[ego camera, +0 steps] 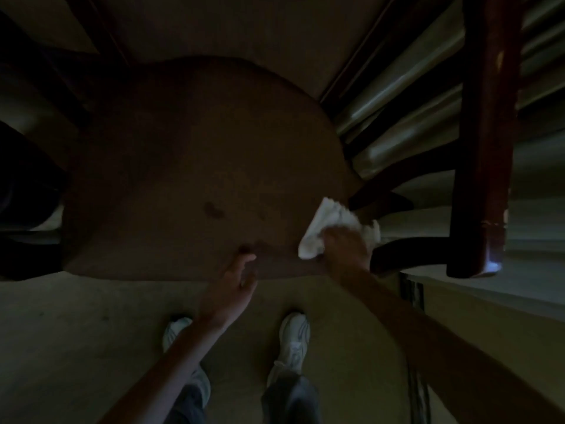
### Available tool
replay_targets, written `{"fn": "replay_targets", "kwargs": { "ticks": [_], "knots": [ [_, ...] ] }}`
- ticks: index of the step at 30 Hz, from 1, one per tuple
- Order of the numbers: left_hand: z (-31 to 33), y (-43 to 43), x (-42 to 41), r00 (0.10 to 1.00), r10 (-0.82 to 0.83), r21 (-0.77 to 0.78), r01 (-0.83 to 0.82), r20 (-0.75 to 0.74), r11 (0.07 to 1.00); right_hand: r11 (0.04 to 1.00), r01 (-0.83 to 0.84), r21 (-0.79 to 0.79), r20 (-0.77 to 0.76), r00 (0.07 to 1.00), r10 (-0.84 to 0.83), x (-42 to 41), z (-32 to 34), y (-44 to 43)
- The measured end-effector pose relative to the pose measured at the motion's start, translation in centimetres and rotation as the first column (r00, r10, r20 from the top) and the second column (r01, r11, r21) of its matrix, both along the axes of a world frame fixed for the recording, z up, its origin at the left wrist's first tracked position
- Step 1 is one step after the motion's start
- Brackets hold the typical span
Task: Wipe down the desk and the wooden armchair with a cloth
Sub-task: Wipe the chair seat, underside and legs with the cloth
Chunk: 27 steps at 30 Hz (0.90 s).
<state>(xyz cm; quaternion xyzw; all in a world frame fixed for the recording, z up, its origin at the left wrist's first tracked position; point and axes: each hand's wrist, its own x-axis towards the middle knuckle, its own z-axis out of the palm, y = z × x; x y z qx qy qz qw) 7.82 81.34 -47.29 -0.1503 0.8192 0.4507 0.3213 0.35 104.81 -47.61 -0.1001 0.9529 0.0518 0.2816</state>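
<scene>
The scene is dim. Below me is the wooden armchair, its wide brown seat [189, 166] filling the middle of the view. My right hand [345, 246] holds a crumpled white cloth [330, 224] against the seat's right front corner, next to a dark armrest support [406, 252]. My left hand [235, 276] hovers over the seat's front edge with fingers relaxed and holding nothing. The reddish-brown right armrest [486, 142] runs down the right side.
Dark chair parts stand at the left [27, 185] and top. Pale curtain folds [397, 96] hang beyond the chair at the right. My white shoes [293, 341] stand on beige carpet [76, 341] just in front of the seat.
</scene>
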Motion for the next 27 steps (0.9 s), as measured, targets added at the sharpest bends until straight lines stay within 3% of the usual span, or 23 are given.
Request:
{"fn": "replay_targets", "kwargs": {
  "ticks": [3,5,7,9,12,14,15,17,19,20,23,27],
  "knots": [
    [-0.7,0.1,0.5,0.996,-0.042,0.001,0.042,-0.078,0.999,0.992,0.052,-0.114,-0.206,0.976,-0.075,-3.9,-0.2,0.8],
    [-1.2,0.0,1.2,0.989,-0.053,-0.012,0.052,-0.142,0.999,0.994,0.083,-0.066,-0.245,0.965,-0.097,-4.7,-0.4,1.3],
    [-1.5,-0.1,1.5,0.979,-0.076,-0.034,0.071,-0.188,0.997,0.998,0.058,0.008,-0.121,0.991,-0.056,-3.6,-0.4,1.8],
    [-1.6,-0.2,1.9,0.980,-0.073,-0.007,0.073,-0.183,0.997,0.993,-0.074,0.088,0.016,0.997,0.073,-1.7,0.0,1.9],
    [-1.7,-0.4,1.8,0.981,-0.083,-0.019,0.081,-0.175,0.997,0.930,-0.349,0.114,0.168,0.930,0.328,-0.8,1.4,1.6],
    [-1.6,-0.1,1.5,0.981,-0.072,-0.046,0.065,-0.182,0.997,0.903,-0.418,0.102,0.223,0.894,0.388,-0.6,2.2,1.5],
    [-1.5,0.0,1.3,0.982,-0.070,-0.057,0.061,-0.177,0.997,0.929,-0.355,0.100,0.227,0.918,0.326,-0.8,2.5,1.5],
    [-1.4,0.1,1.2,0.980,-0.096,-0.081,0.083,-0.175,0.993,0.995,-0.072,0.063,0.106,0.992,0.065,-2.5,2.3,1.1],
    [-1.5,0.0,1.3,0.976,-0.136,-0.086,0.123,-0.173,0.989,0.980,0.201,0.003,-0.083,0.976,-0.200,-5.7,1.4,0.9],
    [-1.6,-0.2,1.1,0.976,-0.143,-0.077,0.132,-0.164,0.988,0.968,0.252,0.004,-0.105,0.962,-0.250,-6.4,0.9,1.1],
    [-1.5,-0.4,0.9,0.984,-0.112,-0.049,0.106,-0.137,0.993,0.980,0.181,0.079,0.085,0.979,-0.188,-2.4,-0.1,0.9],
    [-0.8,0.0,1.2,0.978,-0.148,-0.093,0.136,-0.144,0.986,0.988,-0.108,0.110,0.129,0.987,0.094,6.0,1.1,-1.0]
  ]
}}
